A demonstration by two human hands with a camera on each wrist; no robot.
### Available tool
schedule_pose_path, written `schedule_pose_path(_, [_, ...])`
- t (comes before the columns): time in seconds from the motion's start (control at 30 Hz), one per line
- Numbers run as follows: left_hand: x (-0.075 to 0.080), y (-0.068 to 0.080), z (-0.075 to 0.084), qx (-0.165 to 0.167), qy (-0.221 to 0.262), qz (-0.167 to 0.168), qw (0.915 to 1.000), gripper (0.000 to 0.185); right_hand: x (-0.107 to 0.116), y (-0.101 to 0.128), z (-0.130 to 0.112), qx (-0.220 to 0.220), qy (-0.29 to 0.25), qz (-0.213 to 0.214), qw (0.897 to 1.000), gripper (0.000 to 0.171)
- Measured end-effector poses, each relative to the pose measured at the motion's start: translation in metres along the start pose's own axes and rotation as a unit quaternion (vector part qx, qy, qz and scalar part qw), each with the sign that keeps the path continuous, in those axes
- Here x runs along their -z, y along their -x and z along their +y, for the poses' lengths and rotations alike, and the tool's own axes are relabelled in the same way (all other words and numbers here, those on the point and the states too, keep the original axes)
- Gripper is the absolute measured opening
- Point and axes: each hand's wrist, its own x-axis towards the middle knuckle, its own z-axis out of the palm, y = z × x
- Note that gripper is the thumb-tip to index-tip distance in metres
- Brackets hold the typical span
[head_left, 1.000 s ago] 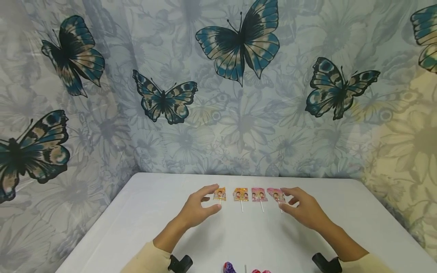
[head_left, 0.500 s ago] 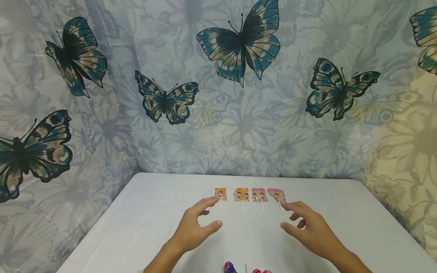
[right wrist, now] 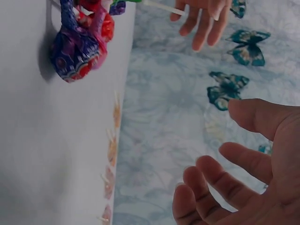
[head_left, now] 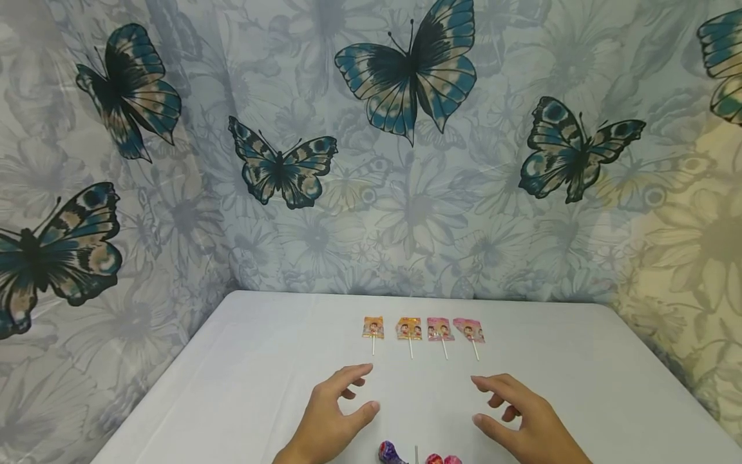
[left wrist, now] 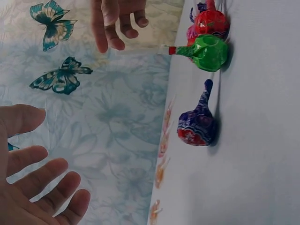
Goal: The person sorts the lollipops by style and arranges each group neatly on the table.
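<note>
White table [head_left: 232,386], four flat lollipops [head_left: 409,328], round lollipops [left wrist: 211,52]

Butterfly-printed walls [head_left: 377,258] around a white table [head_left: 580,348].
Large teal, black and cream butterflies [head_left: 279,169] spread over pale blue-grey flowers [head_left: 417,209] on the back and side walls; the left side looks greyer, while a warm yellow glow [head_left: 713,238] tints the right. The table has rounded far corners, and its back edge lies near the patterned wall behind.

Four flat lollipops [head_left: 409,329], seemingly at least five round lollipops [left wrist: 210,53], six butterflies [head_left: 413,69]
</note>
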Motion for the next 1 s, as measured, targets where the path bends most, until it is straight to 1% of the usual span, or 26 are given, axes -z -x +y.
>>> schedule_pose_path(0.07, [-0.006, 0.004, -0.011, 0.002, 0.003, -0.003, 1.0000, 0.043, -0.002, 0.002, 0.000, -0.008, -0.001, -0.006, 1.000, 0.040])
schedule_pose_path(0.2, [-0.017, 0.009, -0.035, 0.008, -0.001, -0.014, 0.9999, 0.043, -0.006, 0.005, 0.002, -0.023, -0.028, -0.018, 0.999, 0.042])
schedule_pose_path(0.27, [-0.022, 0.010, -0.043, 0.007, -0.006, -0.021, 0.9997, 0.042, -0.009, 0.008, 0.005, -0.021, -0.047, -0.029, 0.998, 0.042])
schedule_pose_path(0.33, [-0.025, 0.011, -0.049, -0.003, -0.006, -0.028, 0.9996, 0.042, -0.012, 0.010, 0.009, -0.019, -0.069, -0.049, 0.996, 0.041])
schedule_pose_path(0.4, [-0.028, 0.014, -0.055, -0.013, -0.003, -0.036, 0.9993, 0.041, -0.017, 0.011, 0.014, 0.005, -0.091, -0.068, 0.993, 0.040])
schedule_pose_path(0.5, [-0.031, 0.019, -0.063, -0.009, 0.019, -0.065, 0.9977, 0.042, -0.023, 0.012, 0.022, 0.048, -0.118, -0.098, 0.987, 0.039])
schedule_pose_path(0.57, [-0.033, 0.022, -0.069, 0.013, 0.038, -0.091, 0.9951, 0.043, -0.027, 0.010, 0.028, 0.075, -0.129, -0.123, 0.981, 0.038])
schedule_pose_path(0.63, [-0.036, 0.024, -0.075, 0.034, 0.053, -0.117, 0.9910, 0.044, -0.031, 0.009, 0.034, 0.091, -0.137, -0.144, 0.976, 0.037])
schedule_pose_path(0.67, [-0.037, 0.025, -0.078, 0.041, 0.057, -0.129, 0.9892, 0.044, -0.033, 0.009, 0.037, 0.096, -0.140, -0.157, 0.973, 0.038])
schedule_pose_path(0.7, [-0.039, 0.027, -0.081, 0.039, 0.056, -0.137, 0.9882, 0.044, -0.034, 0.009, 0.040, 0.107, -0.143, -0.168, 0.970, 0.039])
schedule_pose_path(0.73, [-0.040, 0.028, -0.084, 0.032, 0.051, -0.145, 0.9877, 0.044, -0.037, 0.010, 0.043, 0.117, -0.148, -0.179, 0.966, 0.040])
schedule_pose_path(0.77, [-0.041, 0.028, -0.086, 0.017, 0.047, -0.149, 0.9876, 0.044, -0.039, 0.011, 0.046, 0.126, -0.155, -0.188, 0.962, 0.040])
schedule_pose_path(0.83, [-0.043, 0.029, -0.092, -0.020, 0.035, -0.151, 0.9877, 0.043, -0.043, 0.012, 0.051, 0.140, -0.171, -0.205, 0.953, 0.039])
schedule_pose_path(0.9, [-0.045, 0.029, -0.097, -0.075, 0.016, -0.142, 0.9869, 0.042, -0.046, 0.013, 0.055, 0.149, -0.192, -0.218, 0.945, 0.037])
schedule_pose_path(0.93, [-0.045, 0.029, -0.099, -0.093, 0.011, -0.138, 0.9859, 0.042, -0.048, 0.013, 0.056, 0.151, -0.209, -0.226, 0.939, 0.036])
schedule_pose_path(1.0, [-0.046, 0.028, -0.103, -0.122, 0.000, -0.133, 0.9835, 0.040, -0.051, 0.011, 0.059, 0.175, -0.229, -0.229, 0.930, 0.035])
